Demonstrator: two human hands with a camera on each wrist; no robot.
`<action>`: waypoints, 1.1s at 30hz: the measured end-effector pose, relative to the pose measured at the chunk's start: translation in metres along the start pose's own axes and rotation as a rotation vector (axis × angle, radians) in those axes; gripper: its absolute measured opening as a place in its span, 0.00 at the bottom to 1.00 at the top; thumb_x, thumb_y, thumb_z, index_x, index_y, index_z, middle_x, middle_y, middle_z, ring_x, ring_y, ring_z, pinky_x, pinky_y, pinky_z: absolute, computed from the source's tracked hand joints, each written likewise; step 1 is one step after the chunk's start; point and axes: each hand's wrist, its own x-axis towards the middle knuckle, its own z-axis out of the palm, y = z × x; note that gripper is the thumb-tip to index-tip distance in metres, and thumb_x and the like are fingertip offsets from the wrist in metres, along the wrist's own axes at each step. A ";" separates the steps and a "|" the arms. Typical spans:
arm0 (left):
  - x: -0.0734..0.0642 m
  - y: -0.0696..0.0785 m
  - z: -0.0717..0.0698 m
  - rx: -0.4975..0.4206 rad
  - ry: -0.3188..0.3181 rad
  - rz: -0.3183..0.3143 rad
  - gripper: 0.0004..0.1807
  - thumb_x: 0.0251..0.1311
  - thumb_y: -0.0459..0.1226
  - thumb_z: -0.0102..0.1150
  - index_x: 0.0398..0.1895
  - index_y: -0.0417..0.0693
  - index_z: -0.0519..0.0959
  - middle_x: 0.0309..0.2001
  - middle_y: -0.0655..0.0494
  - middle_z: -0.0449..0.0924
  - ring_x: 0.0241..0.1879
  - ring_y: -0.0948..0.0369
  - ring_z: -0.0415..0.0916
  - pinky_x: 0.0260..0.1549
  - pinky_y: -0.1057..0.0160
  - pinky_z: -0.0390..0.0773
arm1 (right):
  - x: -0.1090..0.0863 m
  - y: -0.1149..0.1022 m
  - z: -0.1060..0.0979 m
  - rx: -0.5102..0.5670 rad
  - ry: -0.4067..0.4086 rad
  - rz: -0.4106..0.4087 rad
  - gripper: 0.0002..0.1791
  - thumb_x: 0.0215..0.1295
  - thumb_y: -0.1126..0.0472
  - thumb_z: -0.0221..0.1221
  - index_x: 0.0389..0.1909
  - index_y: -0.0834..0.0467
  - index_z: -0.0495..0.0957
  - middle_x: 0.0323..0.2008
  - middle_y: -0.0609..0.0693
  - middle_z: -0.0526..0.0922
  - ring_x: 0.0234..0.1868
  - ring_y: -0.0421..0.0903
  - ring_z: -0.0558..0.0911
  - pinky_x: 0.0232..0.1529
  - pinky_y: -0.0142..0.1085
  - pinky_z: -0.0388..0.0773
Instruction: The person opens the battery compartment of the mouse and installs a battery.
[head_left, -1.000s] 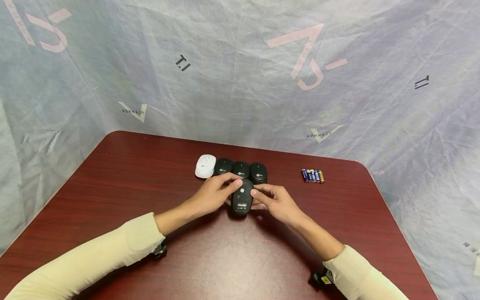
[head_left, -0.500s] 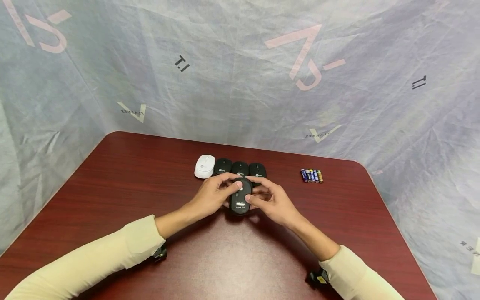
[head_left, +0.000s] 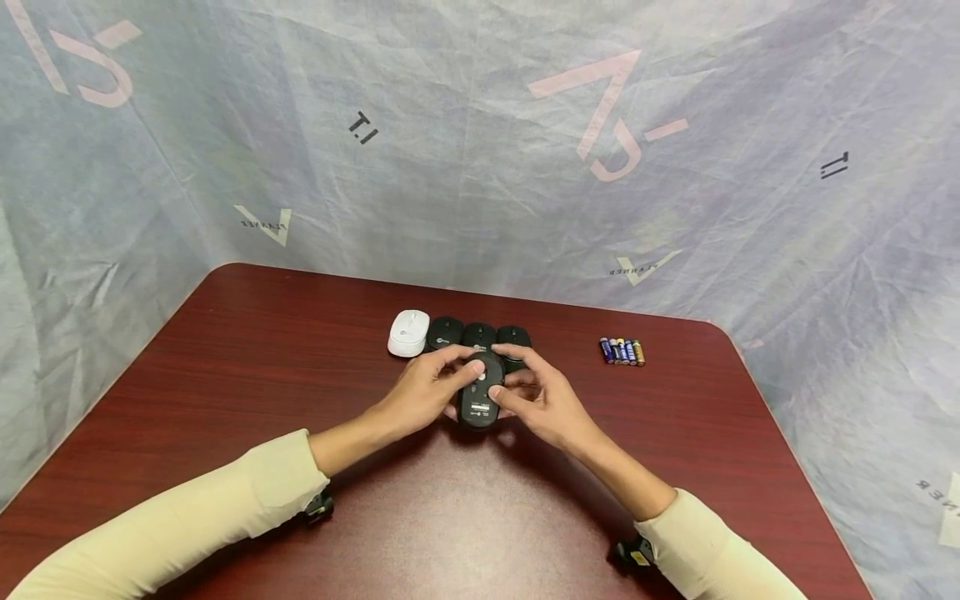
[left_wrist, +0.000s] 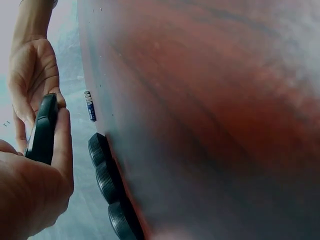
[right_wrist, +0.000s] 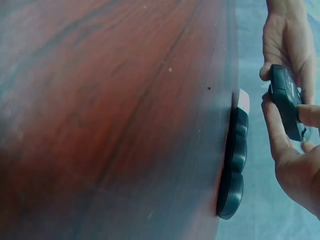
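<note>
A black computer mouse [head_left: 478, 410] is held off the table between both hands, its underside with a label and small round spot facing up in the head view. My left hand [head_left: 423, 387] grips its left side, thumb on the upper part of the underside. From the other side my right hand [head_left: 551, 407] holds it, thumb pressing near the middle and index finger reaching to the far end. Both wrist views show the mouse [left_wrist: 44, 129] edge-on, well above the tabletop, with fingers of both hands around it.
Behind the hands a white mouse [head_left: 408, 333] and several black mice, one at the right end [head_left: 513, 337], stand side by side on the dark red table [head_left: 300, 367]. Several AA-size batteries [head_left: 622, 351] lie in a row to the right. A grey cloth backdrop [head_left: 450, 167] rises behind the table.
The right thumb has slid from the mouse's upper right edge down onto its underside, and the right index finger has stretched over the far end. The left hand keeps its hold.
</note>
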 end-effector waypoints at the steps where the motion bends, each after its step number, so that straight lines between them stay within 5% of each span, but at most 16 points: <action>1: 0.000 -0.001 -0.001 -0.014 -0.016 0.001 0.25 0.84 0.46 0.65 0.77 0.51 0.79 0.54 0.44 0.87 0.39 0.62 0.90 0.33 0.53 0.97 | 0.000 0.000 0.000 0.007 -0.003 -0.005 0.33 0.79 0.68 0.68 0.81 0.53 0.73 0.51 0.69 0.91 0.42 0.49 0.95 0.47 0.49 0.98; 6: -0.002 -0.004 -0.004 -0.128 -0.088 0.014 0.33 0.79 0.36 0.70 0.83 0.50 0.73 0.55 0.38 0.83 0.39 0.58 0.91 0.34 0.43 0.97 | 0.002 0.001 0.000 0.026 0.010 0.010 0.32 0.80 0.67 0.67 0.80 0.50 0.73 0.54 0.70 0.89 0.48 0.53 0.94 0.47 0.45 0.98; 12: -0.002 -0.008 -0.006 -0.166 -0.090 0.011 0.34 0.76 0.32 0.72 0.82 0.48 0.73 0.54 0.37 0.84 0.38 0.57 0.92 0.31 0.45 0.96 | 0.004 0.002 0.002 -0.081 0.084 -0.008 0.30 0.77 0.65 0.71 0.76 0.50 0.79 0.60 0.63 0.90 0.54 0.55 0.93 0.53 0.42 0.96; 18: -0.002 -0.008 -0.007 -0.198 -0.091 0.001 0.35 0.74 0.30 0.73 0.81 0.46 0.73 0.54 0.35 0.84 0.39 0.55 0.92 0.35 0.41 0.97 | 0.007 0.001 0.001 -0.137 0.179 -0.066 0.28 0.71 0.65 0.75 0.70 0.52 0.85 0.56 0.56 0.93 0.60 0.53 0.90 0.64 0.51 0.91; 22: -0.001 -0.007 -0.007 -0.214 -0.095 0.000 0.34 0.74 0.29 0.73 0.81 0.46 0.73 0.56 0.34 0.84 0.41 0.55 0.93 0.37 0.39 0.97 | 0.007 0.003 0.001 -0.127 0.212 -0.100 0.27 0.69 0.67 0.77 0.69 0.54 0.87 0.54 0.56 0.92 0.59 0.54 0.90 0.62 0.53 0.92; 27: 0.000 -0.008 -0.006 -0.221 -0.093 -0.014 0.35 0.73 0.29 0.73 0.80 0.45 0.73 0.56 0.33 0.85 0.43 0.55 0.93 0.37 0.40 0.97 | 0.008 0.004 0.001 -0.103 0.238 -0.124 0.27 0.68 0.70 0.77 0.68 0.57 0.87 0.53 0.58 0.91 0.55 0.56 0.91 0.56 0.41 0.93; 33: 0.000 -0.011 -0.003 -0.247 -0.090 -0.035 0.35 0.72 0.26 0.72 0.80 0.42 0.72 0.56 0.33 0.84 0.43 0.55 0.92 0.36 0.41 0.97 | 0.010 0.001 -0.001 -0.033 0.256 -0.110 0.24 0.71 0.70 0.74 0.67 0.56 0.88 0.50 0.61 0.93 0.49 0.44 0.91 0.47 0.30 0.89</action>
